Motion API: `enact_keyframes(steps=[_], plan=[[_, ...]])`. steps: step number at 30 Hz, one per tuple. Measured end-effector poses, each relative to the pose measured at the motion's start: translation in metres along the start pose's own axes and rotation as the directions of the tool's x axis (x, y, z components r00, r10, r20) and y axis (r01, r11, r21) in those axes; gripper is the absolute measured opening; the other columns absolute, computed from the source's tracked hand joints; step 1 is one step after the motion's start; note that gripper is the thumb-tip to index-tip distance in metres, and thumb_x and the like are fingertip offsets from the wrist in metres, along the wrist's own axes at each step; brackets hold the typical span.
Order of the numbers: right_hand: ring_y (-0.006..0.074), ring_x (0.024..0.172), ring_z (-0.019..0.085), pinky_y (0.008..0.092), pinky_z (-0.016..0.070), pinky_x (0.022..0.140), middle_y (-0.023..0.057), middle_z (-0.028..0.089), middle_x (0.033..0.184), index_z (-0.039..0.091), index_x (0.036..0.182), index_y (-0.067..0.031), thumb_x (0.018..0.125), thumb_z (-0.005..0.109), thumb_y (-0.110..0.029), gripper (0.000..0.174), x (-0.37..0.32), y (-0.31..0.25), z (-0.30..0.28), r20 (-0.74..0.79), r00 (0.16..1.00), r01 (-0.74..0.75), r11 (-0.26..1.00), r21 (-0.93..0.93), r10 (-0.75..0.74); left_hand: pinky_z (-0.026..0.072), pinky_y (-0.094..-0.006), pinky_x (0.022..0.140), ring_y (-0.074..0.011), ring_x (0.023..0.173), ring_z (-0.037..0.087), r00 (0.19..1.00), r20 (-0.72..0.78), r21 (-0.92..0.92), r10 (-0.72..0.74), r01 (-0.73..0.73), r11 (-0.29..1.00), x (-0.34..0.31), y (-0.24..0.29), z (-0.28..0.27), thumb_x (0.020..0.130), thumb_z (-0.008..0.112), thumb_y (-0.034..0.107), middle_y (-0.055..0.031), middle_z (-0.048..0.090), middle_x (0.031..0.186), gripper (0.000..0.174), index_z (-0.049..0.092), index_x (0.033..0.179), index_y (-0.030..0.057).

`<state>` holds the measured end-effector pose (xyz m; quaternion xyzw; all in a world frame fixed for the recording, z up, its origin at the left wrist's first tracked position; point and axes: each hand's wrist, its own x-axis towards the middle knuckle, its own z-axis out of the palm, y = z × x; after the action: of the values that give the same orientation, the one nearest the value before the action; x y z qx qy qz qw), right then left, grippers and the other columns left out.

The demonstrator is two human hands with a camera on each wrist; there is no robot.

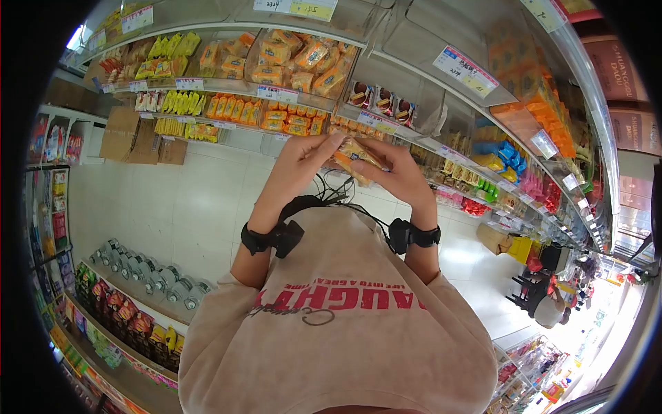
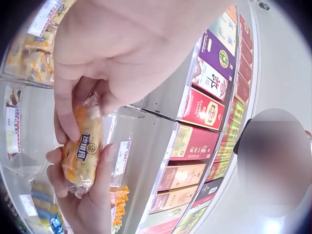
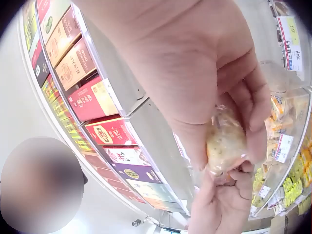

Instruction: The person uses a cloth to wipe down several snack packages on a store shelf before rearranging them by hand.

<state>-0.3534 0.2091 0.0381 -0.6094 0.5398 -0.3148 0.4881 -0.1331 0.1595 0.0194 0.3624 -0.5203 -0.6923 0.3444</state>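
Both hands hold one small packaged cake [image 1: 360, 153] in front of the chest. Its clear wrapper has an orange side and a blue label, plain in the left wrist view, where the cake [image 2: 87, 151] looks pale yellow. My left hand [image 1: 301, 162] pinches one end of the package between thumb and fingers. At the other end, the thumb and fingers of my right hand [image 1: 403, 172] grip it. From the right wrist, the cake [image 3: 226, 141] shows dark specks through the film, and part of it is hidden by the fingers.
Shelf bins of similar orange packs [image 1: 303, 62] stand just beyond the hands, with price tags [image 1: 278, 94] along their edges. Boxed goods [image 2: 202, 109] line an upper shelf. Cardboard boxes [image 1: 124, 138] are at the left. Another person [image 1: 552, 308] is far right.
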Motion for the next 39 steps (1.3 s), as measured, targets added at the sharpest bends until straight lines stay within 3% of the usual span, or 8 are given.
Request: enact_keyframes(steps=[4,7,10,13,19,22,33,39], plan=[[0.0168,0.097,0.070,0.0301,0.0534,0.087,0.0145,0.073,0.117,0.062,0.134,0.0021,0.088,0.082,-0.032,0.061,-0.003,-0.030,-0.007,-0.014,0.970,-0.243,0.970,0.008,0.243,0.0574,-0.0258,0.077,-0.0101,0.085,0.068,0.999,-0.054,-0.211,-0.005,-0.007,0.978,0.000,-0.006,0.007,0.103,0.065,0.032,-0.0075,0.074,0.098,0.041,0.072,0.119,-0.0057],[0.0142,0.085,0.071,0.0275,0.0551,0.077,0.0117,0.074,0.115,0.060,0.139,-0.0003,0.085,0.085,-0.025,0.064,0.004,0.002,0.005,-0.138,0.969,0.196,0.978,-0.073,-0.204,0.0571,-0.0255,0.077,-0.0110,0.086,0.069,0.992,-0.128,-0.269,0.004,-0.039,0.962,0.000,-0.004,0.010,0.101,0.069,0.027,-0.0091,0.075,0.101,0.037,0.073,0.118,-0.0051],[0.0121,0.076,0.071,0.0254,0.0551,0.069,0.0103,0.076,0.110,0.057,0.142,-0.0026,0.084,0.085,-0.017,0.065,0.005,-0.003,0.011,-0.188,0.964,0.192,0.981,-0.006,-0.190,0.0562,-0.0243,0.078,-0.0109,0.088,0.069,0.983,-0.177,-0.274,0.050,-0.098,0.957,0.000,-0.003,0.006,0.098,0.073,0.021,-0.0103,0.075,0.104,0.034,0.072,0.119,-0.0051],[0.0118,0.075,0.071,0.0250,0.0553,0.069,0.0099,0.076,0.104,0.056,0.142,-0.0023,0.085,0.083,-0.011,0.063,0.010,-0.005,0.021,-0.286,0.951,0.170,0.973,0.156,-0.121,0.0549,-0.0251,0.082,-0.0115,0.094,0.069,0.981,-0.178,-0.292,0.073,-0.123,0.948,-0.001,0.004,0.009,0.097,0.074,0.018,-0.0107,0.074,0.109,0.035,0.068,0.123,-0.0049],[0.0114,0.072,0.067,0.0240,0.0541,0.069,0.0079,0.074,0.098,0.056,0.141,-0.0003,0.091,0.079,-0.012,0.056,0.012,0.000,0.027,-0.062,0.989,-0.104,0.921,0.375,0.137,0.0537,-0.0280,0.088,-0.0124,0.103,0.067,0.988,-0.126,-0.171,0.089,-0.110,0.979,-0.003,-0.002,0.003,0.095,0.075,0.013,-0.0099,0.071,0.115,0.037,0.065,0.126,-0.0038],[0.0109,0.081,0.066,0.0262,0.0541,0.074,0.0080,0.072,0.101,0.060,0.137,-0.0014,0.093,0.076,-0.013,0.048,0.021,0.025,0.024,-0.022,0.976,0.218,0.976,-0.004,-0.218,0.0539,-0.0263,0.082,-0.0117,0.096,0.067,0.991,-0.091,-0.124,0.097,-0.108,0.986,-0.003,-0.010,-0.006,0.093,0.078,0.013,-0.0085,0.071,0.110,0.038,0.065,0.125,-0.0026],[0.0098,0.081,0.065,0.0250,0.0523,0.073,0.0055,0.068,0.091,0.062,0.104,0.0022,0.101,0.065,-0.009,0.011,0.045,0.017,0.035,-0.215,0.971,0.104,0.995,-0.001,-0.101,0.0515,-0.0239,0.068,-0.0083,0.083,0.064,0.998,-0.061,0.203,0.012,0.000,0.979,-0.016,-0.007,-0.017,0.088,0.082,0.017,-0.0067,0.068,0.109,0.050,0.061,0.128,-0.0028],[0.0095,0.078,0.065,0.0255,0.0518,0.070,0.0046,0.067,0.082,0.059,0.105,0.0015,0.104,0.061,-0.012,0.014,0.059,0.010,0.051,-0.257,0.963,0.110,0.987,0.115,-0.077,0.0546,-0.0263,0.076,-0.0084,0.091,0.065,0.996,-0.078,-0.081,0.033,-0.039,0.996,-0.017,-0.008,-0.029,0.089,0.080,0.016,-0.0063,0.067,0.113,0.051,0.059,0.131,-0.0046]])
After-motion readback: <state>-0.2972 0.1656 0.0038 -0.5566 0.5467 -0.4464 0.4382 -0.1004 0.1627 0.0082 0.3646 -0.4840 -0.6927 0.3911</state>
